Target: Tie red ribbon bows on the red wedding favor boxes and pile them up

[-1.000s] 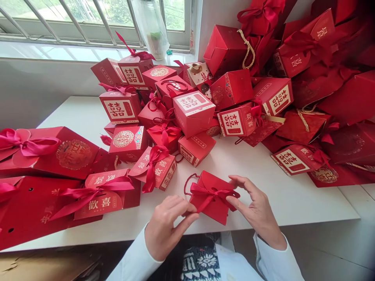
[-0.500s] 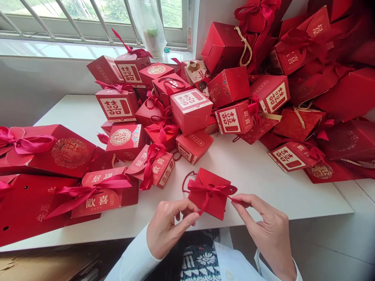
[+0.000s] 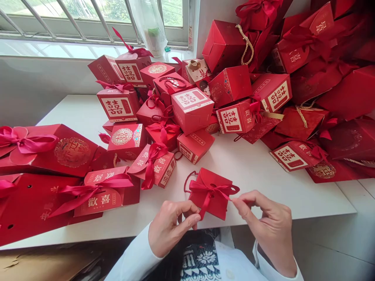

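A small red gift box [image 3: 216,178] sits near the front edge of the white table, with a twisted dark red cord handle [image 3: 187,182] at its left. Across its top lies a red ribbon [image 3: 211,189] tied in a bow. My left hand [image 3: 173,223], at the box's left front, pinches one ribbon tail between thumb and fingers. To the right of the box, my right hand [image 3: 265,222] pinches the other ribbon end, drawn out from the bow. Both hands are closed on the ribbon.
Red gift boxes [image 3: 191,109] pile up across the back of the table [image 3: 295,197] and to the right. Larger red boxes with bows [image 3: 70,152] stand at the left. A barred window [image 3: 88,19] is behind, with a plastic-wrapped cup [image 3: 154,37] on its sill. Cardboard [image 3: 43,265] lies below left.
My right hand has shifted slightly right, its fingers curling more around the ribbon end. My left hand keeps its pinch. The whole view has moved a little.
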A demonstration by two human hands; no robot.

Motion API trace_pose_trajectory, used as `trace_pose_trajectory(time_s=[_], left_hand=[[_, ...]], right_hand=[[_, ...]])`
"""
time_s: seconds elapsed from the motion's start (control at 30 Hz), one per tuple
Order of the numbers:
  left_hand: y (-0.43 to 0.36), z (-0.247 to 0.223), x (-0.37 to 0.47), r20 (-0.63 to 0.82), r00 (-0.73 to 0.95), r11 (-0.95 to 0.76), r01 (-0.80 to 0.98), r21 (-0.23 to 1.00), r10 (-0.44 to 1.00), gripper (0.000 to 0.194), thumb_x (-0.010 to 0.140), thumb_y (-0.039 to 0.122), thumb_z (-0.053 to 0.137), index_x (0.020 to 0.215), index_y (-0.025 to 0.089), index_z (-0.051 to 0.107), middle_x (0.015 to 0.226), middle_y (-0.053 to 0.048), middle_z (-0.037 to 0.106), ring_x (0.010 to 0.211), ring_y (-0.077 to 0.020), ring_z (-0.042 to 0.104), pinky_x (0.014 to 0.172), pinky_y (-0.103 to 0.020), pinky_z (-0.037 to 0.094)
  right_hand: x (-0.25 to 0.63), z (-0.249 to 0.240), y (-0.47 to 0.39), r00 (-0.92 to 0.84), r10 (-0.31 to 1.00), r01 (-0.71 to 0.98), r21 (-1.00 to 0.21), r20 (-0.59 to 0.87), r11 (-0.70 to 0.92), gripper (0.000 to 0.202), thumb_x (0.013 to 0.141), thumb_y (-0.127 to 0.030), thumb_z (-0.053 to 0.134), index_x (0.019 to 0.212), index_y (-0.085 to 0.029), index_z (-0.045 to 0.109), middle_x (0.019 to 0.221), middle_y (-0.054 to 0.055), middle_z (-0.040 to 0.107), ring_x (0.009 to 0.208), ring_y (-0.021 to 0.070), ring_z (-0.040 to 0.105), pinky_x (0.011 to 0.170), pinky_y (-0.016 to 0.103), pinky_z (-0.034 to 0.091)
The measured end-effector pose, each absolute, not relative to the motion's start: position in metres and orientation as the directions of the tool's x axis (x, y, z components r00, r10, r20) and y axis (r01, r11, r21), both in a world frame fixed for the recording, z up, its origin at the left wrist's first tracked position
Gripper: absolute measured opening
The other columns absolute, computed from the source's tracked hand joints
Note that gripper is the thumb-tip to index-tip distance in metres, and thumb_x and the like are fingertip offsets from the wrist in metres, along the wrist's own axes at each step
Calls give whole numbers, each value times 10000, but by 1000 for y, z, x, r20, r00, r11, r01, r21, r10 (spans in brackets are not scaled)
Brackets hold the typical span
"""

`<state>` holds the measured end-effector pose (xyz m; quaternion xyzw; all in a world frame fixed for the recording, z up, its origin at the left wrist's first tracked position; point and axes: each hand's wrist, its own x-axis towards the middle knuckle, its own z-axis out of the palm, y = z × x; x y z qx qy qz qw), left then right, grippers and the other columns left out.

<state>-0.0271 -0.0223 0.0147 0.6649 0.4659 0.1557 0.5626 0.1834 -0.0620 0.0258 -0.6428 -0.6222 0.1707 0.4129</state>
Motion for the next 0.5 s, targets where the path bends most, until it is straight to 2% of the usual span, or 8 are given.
trace_pose_trajectory(time_s=[0.13,0.27,0.33,0.4,0.5], left_hand=[[-21,16,-28,-347,588,163,343,925,731,316,885,382,501,710,141,605,601,-3,627,552,-96,484,582,-199,359],[-19,10,-29,-349,671,358,133,924,654,381,853,495,546,740,133,584,589,-8,581,553,-100,458,573,-215,346],[-18,5,-28,-346,679,433,47,900,647,410,817,536,589,731,136,569,568,3,551,545,-97,442,577,-221,335],[-17,1,-27,-346,674,477,-10,879,653,432,790,557,617,701,140,552,548,12,525,529,-95,427,583,-230,331],[-16,-2,-26,-339,635,494,-78,866,694,430,781,539,638,659,138,540,539,16,499,530,-93,403,586,-236,314]], right_hand=[[184,24,-64,-102,940,610,-726,326,318,152,867,-203,598,715,-198,599,590,-37,604,484,78,520,495,179,411],[184,22,-67,-120,948,588,-748,296,308,147,864,-212,599,717,-203,604,583,-29,608,486,92,531,496,194,420],[183,21,-68,-95,958,558,-783,272,277,161,854,-238,613,697,-209,596,583,-27,611,492,99,537,497,202,423],[181,19,-69,10,972,492,-847,235,200,182,851,-268,612,681,-212,584,577,-26,604,493,105,539,498,208,430],[176,13,-68,255,962,259,-965,102,34,211,864,-291,582,672,-214,543,565,-32,581,498,106,551,514,207,465]])
